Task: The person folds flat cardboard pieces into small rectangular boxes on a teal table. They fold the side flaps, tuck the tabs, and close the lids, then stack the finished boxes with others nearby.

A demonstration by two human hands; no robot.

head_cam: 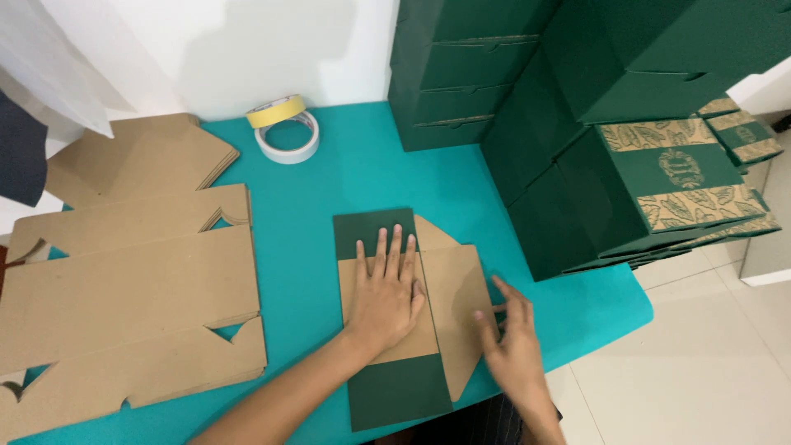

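Observation:
A flat box blank [387, 387], green outside and brown inside, lies on the teal table [321, 198] in front of me. My left hand [386, 288] presses flat on its brown middle panel, fingers spread. My right hand [511, 338] is at the blank's right edge, fingers touching the brown side flap [457, 288], which is partly folded over.
A stack of flat brown cardboard blanks [124, 297] covers the table's left side. Two tape rolls [284, 128], one yellow and one white, sit at the back. Assembled green boxes [577, 124] are piled at the right and back. The table's right edge drops to a tiled floor [700, 354].

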